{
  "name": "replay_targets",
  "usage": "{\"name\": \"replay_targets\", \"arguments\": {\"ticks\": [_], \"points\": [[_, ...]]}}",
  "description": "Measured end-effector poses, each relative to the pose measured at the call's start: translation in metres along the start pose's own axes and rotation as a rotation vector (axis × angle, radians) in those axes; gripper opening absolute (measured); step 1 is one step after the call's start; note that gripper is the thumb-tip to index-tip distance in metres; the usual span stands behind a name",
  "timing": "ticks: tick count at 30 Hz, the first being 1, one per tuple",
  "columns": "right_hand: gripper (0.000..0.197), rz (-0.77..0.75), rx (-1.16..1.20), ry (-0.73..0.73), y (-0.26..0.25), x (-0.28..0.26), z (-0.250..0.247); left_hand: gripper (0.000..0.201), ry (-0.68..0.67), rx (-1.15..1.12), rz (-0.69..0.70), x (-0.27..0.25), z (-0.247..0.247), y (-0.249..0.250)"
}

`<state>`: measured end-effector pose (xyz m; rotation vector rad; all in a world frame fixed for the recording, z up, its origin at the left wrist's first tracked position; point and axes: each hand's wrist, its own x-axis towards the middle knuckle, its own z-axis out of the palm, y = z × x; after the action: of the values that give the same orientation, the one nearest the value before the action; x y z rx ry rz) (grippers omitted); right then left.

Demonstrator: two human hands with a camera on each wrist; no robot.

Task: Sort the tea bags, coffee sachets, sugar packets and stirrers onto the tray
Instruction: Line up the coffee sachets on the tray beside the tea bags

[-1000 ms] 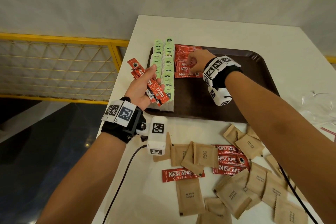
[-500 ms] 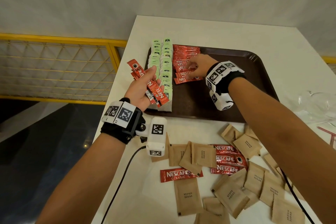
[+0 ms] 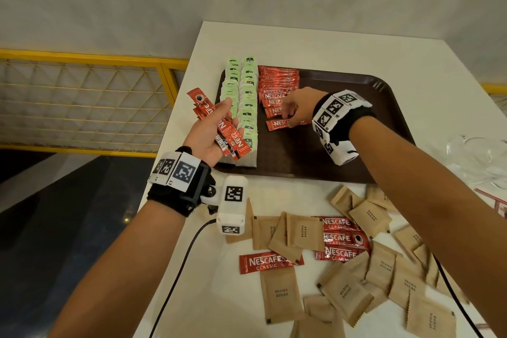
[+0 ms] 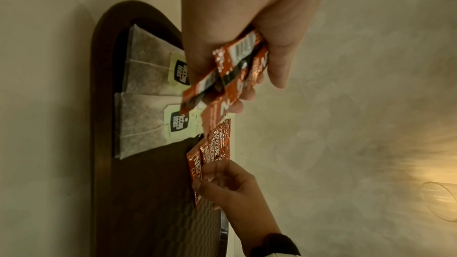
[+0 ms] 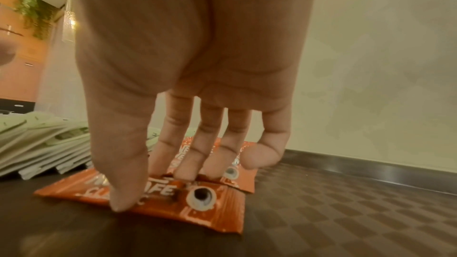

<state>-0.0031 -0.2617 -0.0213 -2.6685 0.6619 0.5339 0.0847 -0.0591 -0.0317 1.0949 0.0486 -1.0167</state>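
A dark brown tray (image 3: 343,156) holds two rows of green-tagged tea bags (image 3: 241,96) and a row of red coffee sachets (image 3: 277,82). My right hand (image 3: 296,110) is down on the tray at the near end of that row. It pinches one coffee sachet (image 5: 197,206) across its width, which lies flat on the tray, thumb (image 5: 123,192) on the near edge. My left hand (image 3: 211,132) hovers palm-up over the tray's left edge and grips a bunch of coffee sachets (image 3: 230,134). No stirrers are visible.
Several brown sugar packets (image 3: 279,293) and loose coffee sachets (image 3: 270,262) lie scattered on the white table in front of the tray. Clear plastic (image 3: 477,156) sits at the right edge. A black cable (image 3: 178,269) hangs by the table's left edge, with a yellow railing (image 3: 82,101) beyond.
My right hand has drawn back toward me along the sachet row and now holds a sachet flat at its near end. My left hand has stayed in place with its bunch.
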Motion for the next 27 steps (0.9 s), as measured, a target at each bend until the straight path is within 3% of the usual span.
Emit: {"name": "replay_targets", "arguments": {"ticks": [14,27], "points": [[0.037,0.069,-0.006,0.208,0.009,0.02,0.004,0.015,0.008,0.005,-0.009,0.0,-0.001,0.003],[0.035,0.103,0.075,0.267,-0.003,0.018,0.012,0.018,0.005,0.005,-0.023,-0.002,0.001,-0.001]]}}
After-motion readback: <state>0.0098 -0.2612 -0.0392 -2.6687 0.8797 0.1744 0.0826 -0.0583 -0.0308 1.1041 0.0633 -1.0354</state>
